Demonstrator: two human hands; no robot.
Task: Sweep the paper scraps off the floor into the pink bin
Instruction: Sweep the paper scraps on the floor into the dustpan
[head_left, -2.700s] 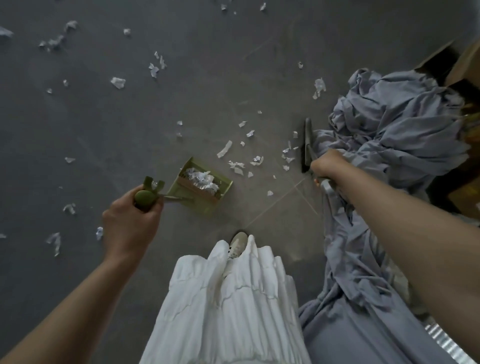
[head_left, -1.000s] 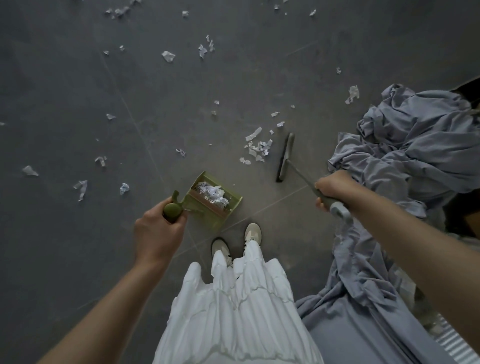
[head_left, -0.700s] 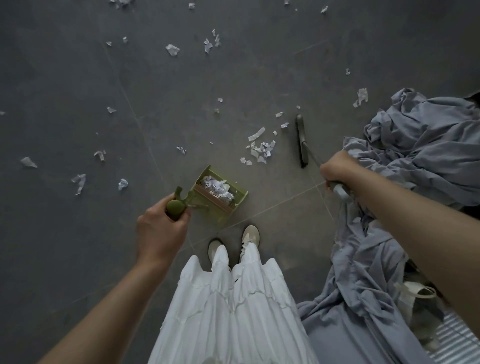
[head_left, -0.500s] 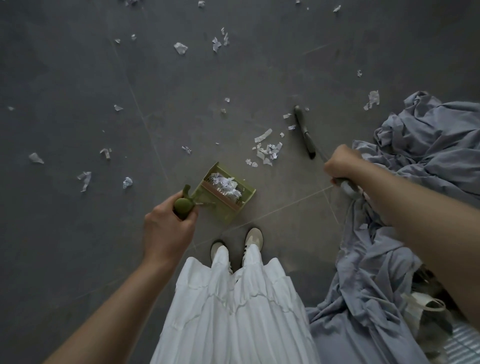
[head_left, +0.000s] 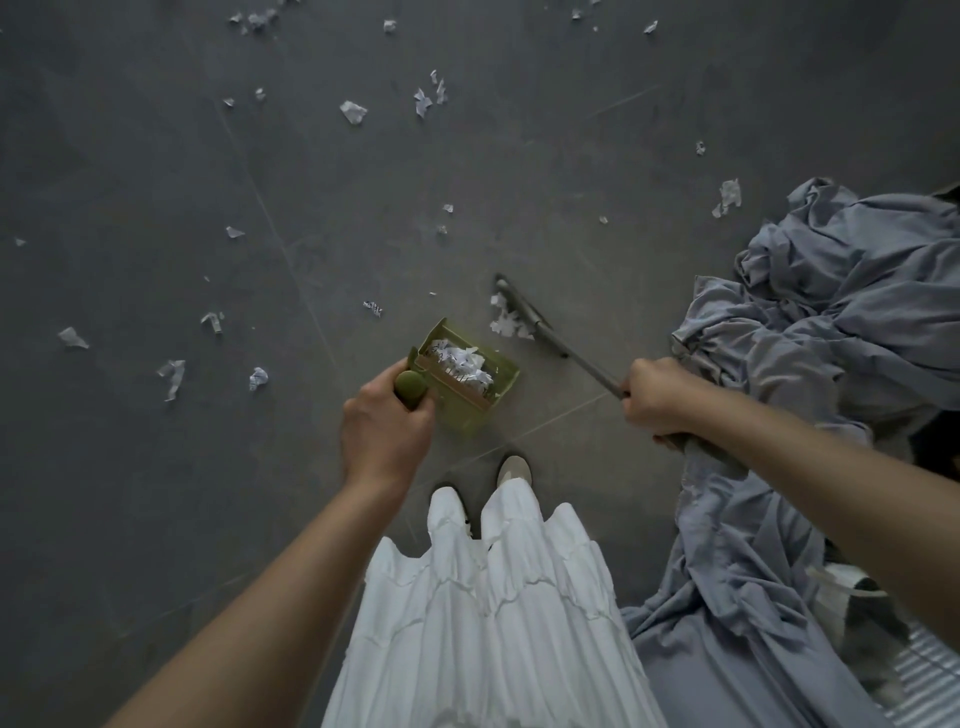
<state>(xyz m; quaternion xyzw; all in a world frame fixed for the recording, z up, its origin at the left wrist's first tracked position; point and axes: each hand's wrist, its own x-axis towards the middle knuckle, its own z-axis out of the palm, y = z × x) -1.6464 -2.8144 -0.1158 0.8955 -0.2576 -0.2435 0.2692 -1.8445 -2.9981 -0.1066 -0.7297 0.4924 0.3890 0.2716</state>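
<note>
My left hand (head_left: 384, 423) grips the round green handle of a green dustpan (head_left: 498, 387) that rests on the grey floor and holds a heap of white paper scraps (head_left: 462, 361). My right hand (head_left: 657, 397) is closed on the grey handle of a broom (head_left: 530, 317). Its head lies on the floor just right of the dustpan mouth, with a small pile of scraps (head_left: 506, 319) against it. More scraps (head_left: 353, 111) lie scattered over the floor to the left and far side. No pink bin is in view.
A crumpled grey-blue cloth (head_left: 831, 312) is heaped on the floor at the right and runs down under my right arm. My white skirt (head_left: 483, 613) and shoes (head_left: 514, 467) are just below the dustpan. A white bag (head_left: 847, 592) sits at lower right.
The broom head has swept left and toward me, pushing the small scrap pile close to the dustpan mouth. My left hand keeps the dustpan in about the same place.
</note>
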